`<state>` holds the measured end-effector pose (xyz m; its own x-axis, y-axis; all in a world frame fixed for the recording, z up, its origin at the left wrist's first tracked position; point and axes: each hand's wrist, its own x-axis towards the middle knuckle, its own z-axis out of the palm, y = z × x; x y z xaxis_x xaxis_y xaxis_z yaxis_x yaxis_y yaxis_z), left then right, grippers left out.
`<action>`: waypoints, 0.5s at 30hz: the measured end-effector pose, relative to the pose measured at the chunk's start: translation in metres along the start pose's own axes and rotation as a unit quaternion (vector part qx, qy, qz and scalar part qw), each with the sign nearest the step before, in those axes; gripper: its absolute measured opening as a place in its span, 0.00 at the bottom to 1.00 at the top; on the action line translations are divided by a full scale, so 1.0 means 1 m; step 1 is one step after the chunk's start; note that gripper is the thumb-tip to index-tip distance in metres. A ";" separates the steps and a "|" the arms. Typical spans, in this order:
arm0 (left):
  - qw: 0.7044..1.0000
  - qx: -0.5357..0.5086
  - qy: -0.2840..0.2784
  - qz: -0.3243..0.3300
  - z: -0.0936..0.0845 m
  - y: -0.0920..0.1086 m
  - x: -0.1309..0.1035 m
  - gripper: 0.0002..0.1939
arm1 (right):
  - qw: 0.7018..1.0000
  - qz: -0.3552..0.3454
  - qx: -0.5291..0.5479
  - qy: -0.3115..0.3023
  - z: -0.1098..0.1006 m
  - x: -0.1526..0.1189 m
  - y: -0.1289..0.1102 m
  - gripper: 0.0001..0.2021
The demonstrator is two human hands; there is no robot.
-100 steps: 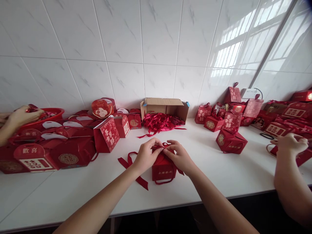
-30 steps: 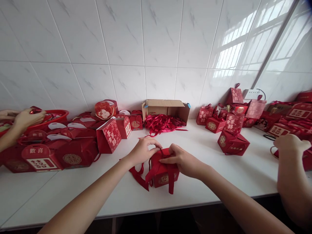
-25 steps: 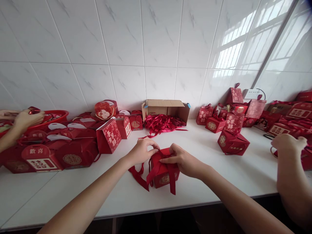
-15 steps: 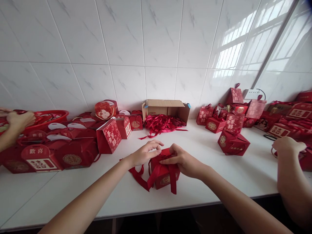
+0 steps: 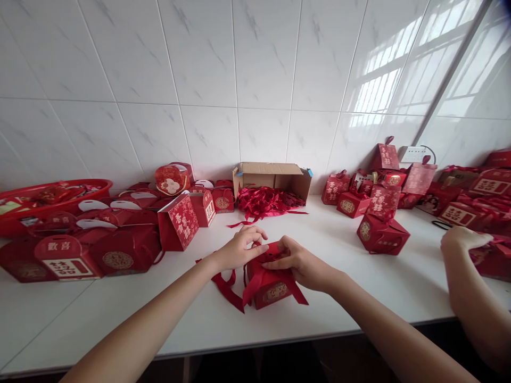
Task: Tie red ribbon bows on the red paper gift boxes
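A red gift box (image 5: 272, 296) with a gold medallion stands on the table in front of me, between my hands. A red satin ribbon (image 5: 229, 290) crosses its top; one tail trails to the left and another slants down to the right. My left hand (image 5: 242, 248) is at the top left of the box, fingers bent and closed in on the ribbon. From the right, my right hand (image 5: 298, 260) pinches the ribbon over the box top. The spot where the ribbon passes under the fingers is partly hidden.
Red gift boxes (image 5: 123, 247) crowd the left, beside a red basin (image 5: 104, 187) of small packets. Behind, a cardboard box (image 5: 271, 169) holds loose ribbons. More boxes (image 5: 383, 234) stand to the right, where another person's hand (image 5: 463, 239) rests near a pile. A power strip (image 5: 412, 154) sits against the wall.
The right ribbon tail has swung outward to the right. My hands have barely moved. The other person's hand over the basin has left view; the one at right has shifted slightly left.
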<state>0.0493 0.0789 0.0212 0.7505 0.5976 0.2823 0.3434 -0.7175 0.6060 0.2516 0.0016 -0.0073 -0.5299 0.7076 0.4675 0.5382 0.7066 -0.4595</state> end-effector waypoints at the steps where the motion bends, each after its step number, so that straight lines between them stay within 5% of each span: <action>1: 1.000 0.011 0.007 0.002 0.000 -0.001 0.000 0.14 | 1.000 0.002 0.001 0.002 0.000 0.000 0.000 0.15; 15: 0.990 -0.121 0.051 -0.051 0.019 0.013 -0.002 0.08 | 1.000 -0.011 0.017 0.014 -0.001 -0.003 0.003 0.19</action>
<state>0.0625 0.0615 0.0140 0.6529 0.7051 0.2767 0.2599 -0.5517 0.7925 0.2554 0.0013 -0.0098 -0.5228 0.6914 0.4986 0.5041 0.7224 -0.4732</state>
